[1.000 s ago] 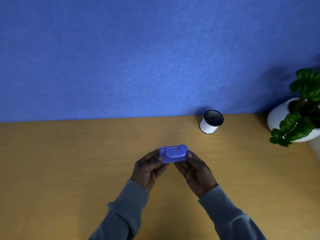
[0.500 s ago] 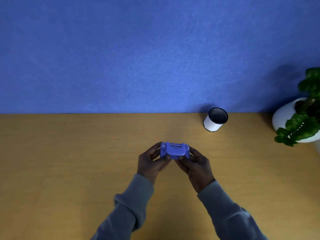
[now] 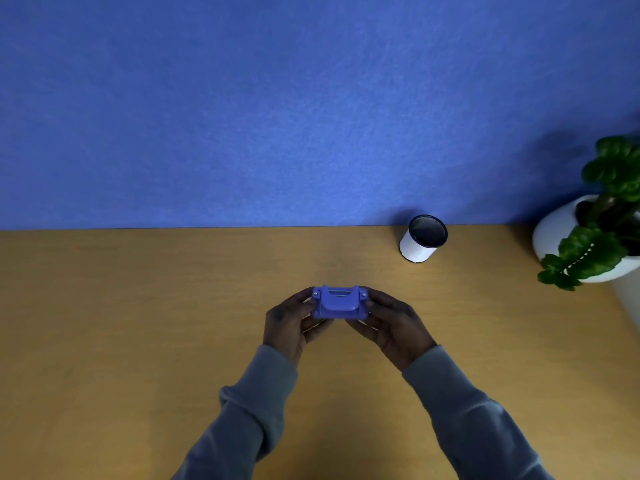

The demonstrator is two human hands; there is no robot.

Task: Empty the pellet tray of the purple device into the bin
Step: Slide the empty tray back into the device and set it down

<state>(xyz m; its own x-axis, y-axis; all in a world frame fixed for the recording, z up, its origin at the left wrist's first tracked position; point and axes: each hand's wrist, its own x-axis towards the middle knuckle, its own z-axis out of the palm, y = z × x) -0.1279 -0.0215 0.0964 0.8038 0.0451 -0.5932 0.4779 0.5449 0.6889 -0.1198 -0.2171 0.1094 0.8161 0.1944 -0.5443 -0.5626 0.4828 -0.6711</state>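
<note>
Judging progress: the task looks barely begun; no tray can be seen pulled out of the purple device (image 3: 338,303), and no pellets show anywhere.
Left to do: freeing the tray, carrying it to the bin (image 3: 423,238), tipping it out.
Device: held above the desk (image 3: 138,323), centre of view, well apart from the bin at the far edge.
Left hand (image 3: 290,323): fingers curled, clamped on the device's left end.
Right hand (image 3: 389,323): likewise gripping the right end.

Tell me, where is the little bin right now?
In the head view, the white bin stands on the wooden table against the blue wall, beyond and to the right of both hands holding the purple device, left of the potted plant.
</note>
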